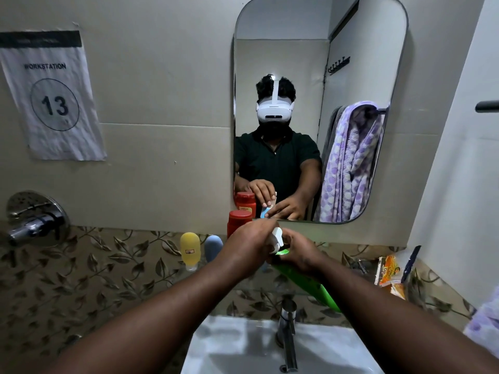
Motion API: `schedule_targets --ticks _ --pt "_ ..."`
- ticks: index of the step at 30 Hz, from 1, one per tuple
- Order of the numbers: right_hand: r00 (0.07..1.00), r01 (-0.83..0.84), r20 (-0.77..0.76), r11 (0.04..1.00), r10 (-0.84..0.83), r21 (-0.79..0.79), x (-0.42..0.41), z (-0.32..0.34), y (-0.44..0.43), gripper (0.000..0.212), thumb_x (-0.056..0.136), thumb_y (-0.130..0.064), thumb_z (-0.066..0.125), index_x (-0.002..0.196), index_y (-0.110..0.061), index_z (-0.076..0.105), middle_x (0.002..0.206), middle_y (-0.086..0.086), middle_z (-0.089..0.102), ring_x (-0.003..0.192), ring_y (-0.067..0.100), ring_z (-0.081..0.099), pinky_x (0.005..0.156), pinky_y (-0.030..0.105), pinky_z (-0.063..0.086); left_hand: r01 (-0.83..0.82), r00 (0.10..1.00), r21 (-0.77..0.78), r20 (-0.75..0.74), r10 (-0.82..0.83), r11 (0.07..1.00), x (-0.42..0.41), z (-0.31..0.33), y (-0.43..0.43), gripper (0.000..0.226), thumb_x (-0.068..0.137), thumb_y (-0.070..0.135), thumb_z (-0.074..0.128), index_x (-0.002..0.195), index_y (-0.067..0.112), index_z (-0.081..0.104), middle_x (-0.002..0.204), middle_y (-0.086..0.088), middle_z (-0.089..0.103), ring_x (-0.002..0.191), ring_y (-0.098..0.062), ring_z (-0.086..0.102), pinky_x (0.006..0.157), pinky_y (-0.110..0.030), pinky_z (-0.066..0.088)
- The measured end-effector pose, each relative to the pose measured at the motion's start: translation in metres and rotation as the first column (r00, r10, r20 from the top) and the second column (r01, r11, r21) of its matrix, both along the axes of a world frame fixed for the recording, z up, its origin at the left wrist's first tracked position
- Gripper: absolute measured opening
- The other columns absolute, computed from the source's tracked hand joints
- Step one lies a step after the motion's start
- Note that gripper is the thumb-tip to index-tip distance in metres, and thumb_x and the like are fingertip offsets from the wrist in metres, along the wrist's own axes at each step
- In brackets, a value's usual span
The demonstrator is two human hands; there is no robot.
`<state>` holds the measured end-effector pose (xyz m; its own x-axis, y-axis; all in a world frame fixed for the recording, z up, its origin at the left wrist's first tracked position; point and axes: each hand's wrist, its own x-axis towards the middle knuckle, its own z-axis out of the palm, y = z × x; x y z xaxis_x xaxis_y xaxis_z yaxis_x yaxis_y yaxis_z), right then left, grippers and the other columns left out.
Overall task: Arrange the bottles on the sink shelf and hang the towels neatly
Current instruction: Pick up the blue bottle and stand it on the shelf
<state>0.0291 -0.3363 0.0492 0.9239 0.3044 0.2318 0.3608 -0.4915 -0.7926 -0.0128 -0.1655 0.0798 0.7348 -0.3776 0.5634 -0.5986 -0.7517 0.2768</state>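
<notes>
1. The left hand [247, 248] and right hand [299, 252] meet just below the mirror [378, 76], both on the green bottle [305, 282].
2. The left fingers are curled over its top at the white cap [278, 237]. The right fingers are wrapped round the neck just beneath.
3. The green bottle is tilted, its body slanting down to the right above the tap [287, 327] and the sink [243, 346].
4. On the shelf [167, 271], left of the hands, a yellow bottle [189, 249] stands cap down. A blue-grey bottle [213, 247] is just beside it.
5. A red-lidded jar [239, 221] stands behind the left hand, partly hidden by it.
6. An orange packet [391, 273] and a dark blue handle [410, 263] lie to the right.
7. A purple towel [351, 163] shows in the mirror, bunched on a bar.
8. A paper sign [51, 95] marked 13 hangs on the wall.
</notes>
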Motion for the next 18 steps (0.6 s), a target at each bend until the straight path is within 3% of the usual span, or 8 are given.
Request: schedule_targets --ticks 3,5,8,11,18 --pt "1.000 -0.011 -0.007 1.000 0.011 0.000 -0.002 0.004 0.003 0.053 0.075 -0.007 0.087 0.111 -0.035 0.062 0.109 -0.009 0.073 0.108 0.015 0.069 0.091 0.031 0.057 -0.024 0.997 0.014 -0.074 0.025 1.000 0.004 0.014 0.000 0.037 0.100 0.008 0.059 0.136 0.010 0.057 0.123 -0.013 0.068 0.115 -0.028 0.064 0.086 -0.025 0.042" --pt "1.000 -0.010 -0.020 1.000 0.010 -0.011 -0.002 0.007 0.004 0.050 0.076 -0.013 0.087 0.118 -0.026 0.064 0.113 -0.005 0.074 0.107 0.015 0.069 0.093 0.036 0.058 -0.008 0.999 -0.027 -0.036 0.007 1.000 0.002 0.022 0.003 0.037 0.095 0.008 0.064 0.131 0.016 0.060 0.114 -0.008 0.072 0.105 -0.025 0.066 0.081 -0.026 0.047" --pt "0.999 -0.002 -0.040 1.000 0.001 -0.023 -0.001 0.009 0.003 0.054 0.070 -0.023 0.087 0.120 -0.027 0.065 0.114 -0.005 0.075 0.107 0.013 0.070 0.095 0.045 0.058 -0.049 0.999 -0.017 0.000 0.049 0.999 0.005 0.030 0.008 0.042 0.092 0.015 0.071 0.131 0.024 0.059 0.119 -0.003 0.069 0.106 -0.022 0.065 0.084 -0.039 0.055" --pt "0.999 -0.004 -0.051 0.999 0.001 -0.047 0.003 0.007 0.002 0.052 0.069 -0.025 0.088 0.116 -0.025 0.067 0.112 -0.003 0.076 0.106 0.014 0.071 0.096 0.049 0.057 -0.059 0.998 -0.007 0.019 0.059 0.998 0.010 0.040 0.008 0.039 0.091 0.017 0.073 0.126 0.026 0.061 0.120 -0.001 0.069 0.106 -0.021 0.064 0.084 -0.040 0.056" --pt "0.998 0.031 -0.055 0.997 -0.035 -0.066 0.004 0.010 0.005 0.048 0.074 -0.026 0.087 0.117 -0.026 0.066 0.112 -0.005 0.075 0.105 0.012 0.070 0.094 0.047 0.058 -0.080 0.995 0.167 0.066 0.070 0.983 0.018 0.061 0.007 0.024 0.091 0.022 0.074 0.114 0.028 0.070 0.113 0.002 0.071 0.104 -0.019 0.063 0.074 -0.032 0.049"
